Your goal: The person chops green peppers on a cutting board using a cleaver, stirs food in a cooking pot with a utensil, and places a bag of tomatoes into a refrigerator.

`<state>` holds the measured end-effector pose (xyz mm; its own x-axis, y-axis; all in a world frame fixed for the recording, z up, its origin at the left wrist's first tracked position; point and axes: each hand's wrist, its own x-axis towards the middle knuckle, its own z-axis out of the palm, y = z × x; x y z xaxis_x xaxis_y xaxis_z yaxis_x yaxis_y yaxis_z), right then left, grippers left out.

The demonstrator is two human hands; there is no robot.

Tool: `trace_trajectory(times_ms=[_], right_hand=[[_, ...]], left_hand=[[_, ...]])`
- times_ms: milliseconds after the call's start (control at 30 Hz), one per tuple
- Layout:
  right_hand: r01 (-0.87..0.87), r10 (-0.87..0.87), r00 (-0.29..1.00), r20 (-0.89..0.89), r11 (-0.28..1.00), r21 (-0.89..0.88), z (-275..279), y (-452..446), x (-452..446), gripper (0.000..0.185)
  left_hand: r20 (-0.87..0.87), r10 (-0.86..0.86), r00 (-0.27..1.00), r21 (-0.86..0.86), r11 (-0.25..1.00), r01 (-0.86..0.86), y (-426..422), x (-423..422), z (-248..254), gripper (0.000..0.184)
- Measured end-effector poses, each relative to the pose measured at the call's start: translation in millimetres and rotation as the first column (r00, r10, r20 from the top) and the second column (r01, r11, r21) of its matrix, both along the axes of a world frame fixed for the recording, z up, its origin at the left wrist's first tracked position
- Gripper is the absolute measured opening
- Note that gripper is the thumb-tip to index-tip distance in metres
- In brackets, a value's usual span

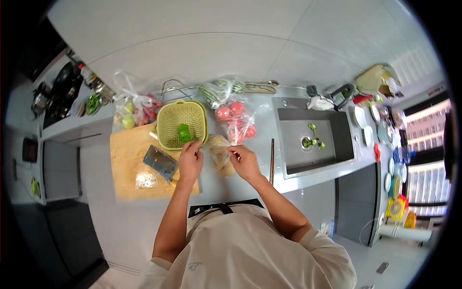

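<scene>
A clear plastic bag (220,153) with brownish, roundish contents, perhaps potatoes, lies on the counter between my hands. My right hand (245,163) pinches the bag's right edge. My left hand (191,161) is closed at its left side, with thumb and fingers together on the thin plastic. Just beyond my left hand stands a yellow-green colander (166,123) set in a matching basin, with a green pepper (183,133) inside. To the left, a cleaver (160,163) rests flat on the wooden cutting board (127,168).
Bagged tomatoes (236,115) and green striped vegetables (209,94) sit behind the potato bag. Another produce bag (132,106) is at the left. Chopsticks (272,161) lie before the sink (298,166), which holds green scraps (313,142). Dishes (359,117) stand at the right.
</scene>
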<state>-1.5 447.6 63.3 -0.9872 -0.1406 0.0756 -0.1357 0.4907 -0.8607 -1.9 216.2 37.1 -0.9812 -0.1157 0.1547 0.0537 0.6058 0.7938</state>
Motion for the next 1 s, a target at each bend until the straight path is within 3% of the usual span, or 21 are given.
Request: trace_trajectory(times_ms=[133, 200, 333, 500, 600, 767, 900, 967, 1000], right_hand=[[0.191, -0.191, 0.982, -0.007, 0.982, 0.005, -4.9, 18.7, 8.9, 0.02], [0.275, -0.276, 0.961, 0.019, 0.961, 0.043, -5.0, 32.7, 11.6, 0.02], [0.301, -0.304, 0.951, 0.047, 0.951, 0.072, -21.8, 65.8, -12.2, 0.021], [0.28, -0.285, 0.957, 0.047, 0.955, 0.098, -18.3, 91.7, -67.6, 0.023], [0.241, -0.236, 0.97, -0.055, 0.96, 0.143, -25.8, 98.1, -100.7, 0.025], [0.16, -0.144, 0.987, -0.069, 0.887, 0.434, -39.4, 97.0, -134.4, 0.023], [0.181, -0.169, 0.983, -0.065, 0.948, 0.262, -46.8, 101.9, -148.2, 0.018], [0.213, -0.216, 0.976, -0.018, 0.973, -0.09, -39.1, 111.0, -145.6, 0.013], [0.212, -0.214, 0.977, -0.015, 0.973, -0.089, -35.0, 114.6, -146.5, 0.013]], left_hand=[[-0.055, -0.163, 0.985, 0.049, 0.985, 0.165, 19.7, -32.3, -3.6, 0.031], [0.035, -0.222, 0.974, 0.09, 0.972, 0.218, 30.3, -38.6, -4.4, 0.031], [0.009, -0.245, 0.969, 0.071, 0.967, 0.244, 50.2, -48.5, -2.1, 0.03], [-0.014, -0.228, 0.974, -0.003, 0.974, 0.228, 80.5, -63.3, -0.9, 0.028], [0.014, -0.2, 0.98, -0.033, 0.979, 0.2, 96.6, -70.7, 0.3, 0.027], [0.029, -0.154, 0.988, -0.083, 0.984, 0.156, 116.7, -73.2, 1.2, 0.028], [0.054, -0.128, 0.99, -0.09, 0.987, 0.132, 130.2, -78.1, 0.2, 0.03], [0.038, -0.124, 0.992, -0.09, 0.988, 0.127, 139.3, -85.9, -6.1, 0.034], [0.014, -0.13, 0.991, -0.09, 0.987, 0.13, 144.4, -91.1, -6.1, 0.038]])
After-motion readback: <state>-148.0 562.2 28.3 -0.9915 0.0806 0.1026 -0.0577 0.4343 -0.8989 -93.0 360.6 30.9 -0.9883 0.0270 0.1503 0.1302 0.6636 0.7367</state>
